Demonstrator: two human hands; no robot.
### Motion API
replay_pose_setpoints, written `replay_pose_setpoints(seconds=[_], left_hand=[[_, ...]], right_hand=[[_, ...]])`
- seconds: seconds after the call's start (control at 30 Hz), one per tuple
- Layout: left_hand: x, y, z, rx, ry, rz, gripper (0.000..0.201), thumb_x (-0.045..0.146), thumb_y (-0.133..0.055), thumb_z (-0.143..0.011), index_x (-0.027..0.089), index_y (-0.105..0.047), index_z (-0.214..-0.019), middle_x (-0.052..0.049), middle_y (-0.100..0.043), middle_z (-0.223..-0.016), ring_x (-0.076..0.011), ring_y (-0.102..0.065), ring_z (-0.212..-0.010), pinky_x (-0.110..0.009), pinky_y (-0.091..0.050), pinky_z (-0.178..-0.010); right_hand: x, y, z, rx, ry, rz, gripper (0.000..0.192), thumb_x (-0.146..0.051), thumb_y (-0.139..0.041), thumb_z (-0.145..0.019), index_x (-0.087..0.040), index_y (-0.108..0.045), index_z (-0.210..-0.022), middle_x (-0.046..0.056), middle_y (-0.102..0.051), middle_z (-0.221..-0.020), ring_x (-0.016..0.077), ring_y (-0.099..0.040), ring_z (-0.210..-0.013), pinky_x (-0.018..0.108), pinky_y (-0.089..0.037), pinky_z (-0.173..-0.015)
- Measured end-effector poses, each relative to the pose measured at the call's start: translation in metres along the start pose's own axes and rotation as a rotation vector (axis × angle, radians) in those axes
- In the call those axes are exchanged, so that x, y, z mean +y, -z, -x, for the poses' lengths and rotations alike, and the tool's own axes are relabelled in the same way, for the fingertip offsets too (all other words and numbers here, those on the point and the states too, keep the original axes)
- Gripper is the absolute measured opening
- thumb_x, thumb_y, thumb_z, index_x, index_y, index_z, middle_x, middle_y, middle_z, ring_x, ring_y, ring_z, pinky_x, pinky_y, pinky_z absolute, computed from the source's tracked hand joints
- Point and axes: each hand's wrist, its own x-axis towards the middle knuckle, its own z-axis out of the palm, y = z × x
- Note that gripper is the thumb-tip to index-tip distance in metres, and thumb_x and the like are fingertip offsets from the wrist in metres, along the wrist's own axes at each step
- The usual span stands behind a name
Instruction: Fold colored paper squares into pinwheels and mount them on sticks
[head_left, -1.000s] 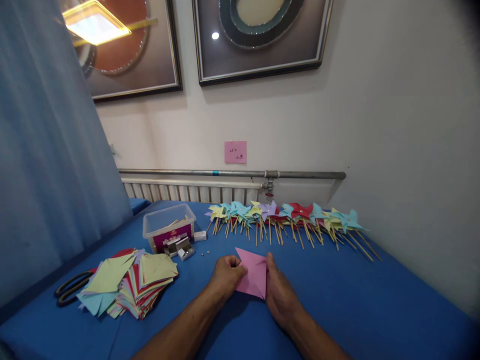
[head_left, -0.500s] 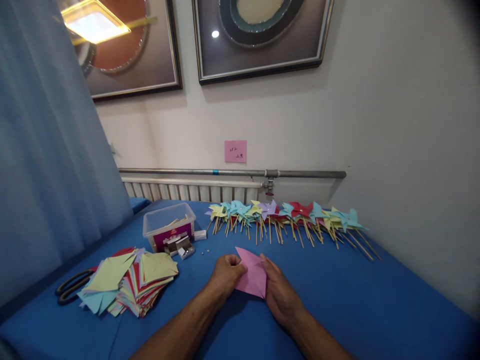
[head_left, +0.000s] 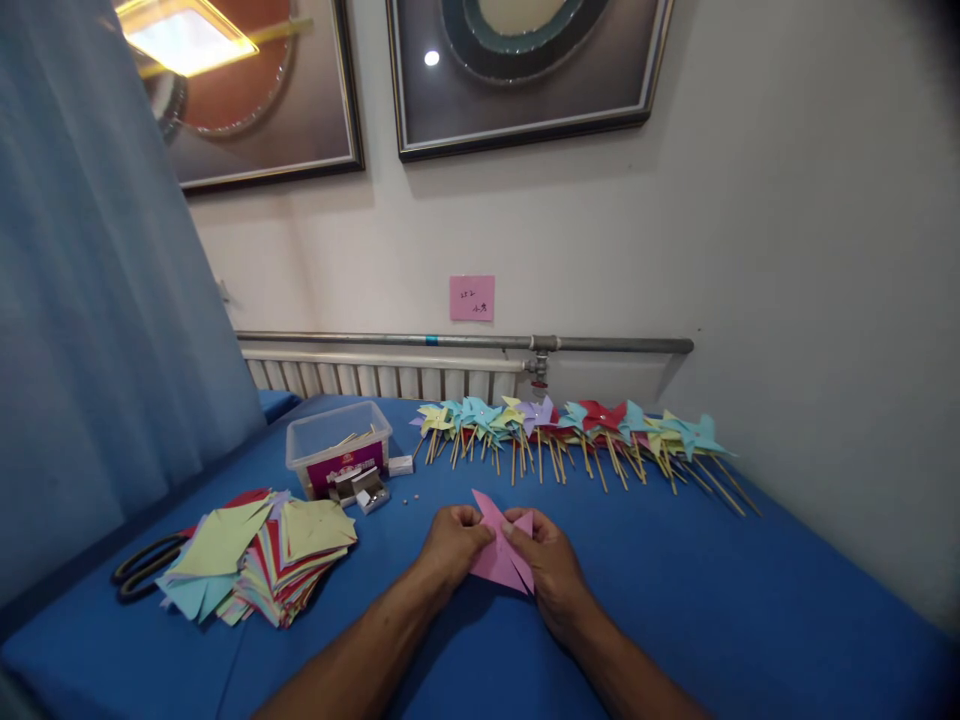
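The right hand (head_left: 551, 560) has curled a corner of the pink paper (head_left: 499, 555) inward toward nine o'clock; the left hand (head_left: 450, 545) stays pinching its edge.

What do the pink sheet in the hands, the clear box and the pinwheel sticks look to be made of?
Pink sheet: likely thin matte paper; it holds sharp folds between the left hand and right hand. Clear box: probably translucent plastic, contents showing through. Pinwheel sticks: apparently wood or bamboo, pale tan and thin.
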Motion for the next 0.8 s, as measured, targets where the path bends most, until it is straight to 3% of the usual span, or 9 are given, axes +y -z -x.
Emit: replay_pose_setpoints(seconds=[0.47, 0.8], left_hand=[[-0.0045, -0.0007, -0.0009, -0.004, 0.009, 0.046, 0.026, 0.024, -0.074, -0.060, 0.019, -0.048, -0.055, 0.007, -0.044, -0.045, -0.0064, -0.033, -0.043, -0.023, -0.023, -0.046], [-0.0040, -0.0011, 0.0002, -0.019, 0.007, 0.060, 0.031, 0.032, -0.077, -0.058, 0.019, -0.049, -0.056, 0.007, -0.044, -0.046, -0.0063, -0.032, -0.044, -0.023, -0.023, -0.047]], right_hand=[[0.0065, 0.0055, -0.0052, 0.089, 0.170, 0.293, 0.036, -0.054, -0.076, -0.068, -0.023, -0.067, -0.085, 0.000, -0.069, -0.067, 0.0210, -0.062, -0.063, 0.029, -0.047, -0.057], [-0.0007, 0.0007, -0.0014, 0.125, 0.215, 0.377, 0.022, -0.043, -0.069, -0.073, -0.024, -0.066, -0.082, -0.001, -0.066, -0.071, 0.0200, -0.058, -0.066, 0.030, -0.046, -0.061]])
